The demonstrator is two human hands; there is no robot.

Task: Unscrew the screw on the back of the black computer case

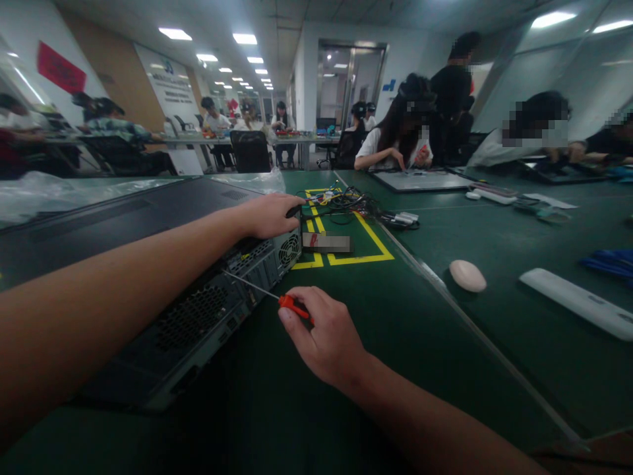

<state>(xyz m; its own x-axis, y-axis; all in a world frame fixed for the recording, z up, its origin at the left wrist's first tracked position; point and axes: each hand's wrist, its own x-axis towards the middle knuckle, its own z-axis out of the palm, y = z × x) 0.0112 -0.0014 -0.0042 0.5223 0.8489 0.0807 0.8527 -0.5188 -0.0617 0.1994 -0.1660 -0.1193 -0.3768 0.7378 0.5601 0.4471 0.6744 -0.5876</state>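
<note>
Holding an orange-handled, thin-shafted metal screwdriver (291,306) to a black-and-grey metal computer case (163,208).

The right hand's (329,330) fingers clamp the screwdriver; screw work at the rear panel (192,316) seems in hand, next calling for an aligned shaft (252,285). The case lies on the green bench (420,369), the left hand (271,216) on its far corner; I cannot tell whether those fingers grip.

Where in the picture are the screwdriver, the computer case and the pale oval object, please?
Screwdriver (286,302): head view, on its red handle.
Computer case (163,208): head view, on its dark upper panel.
Pale oval object (467,275): head view, on its top.
</note>
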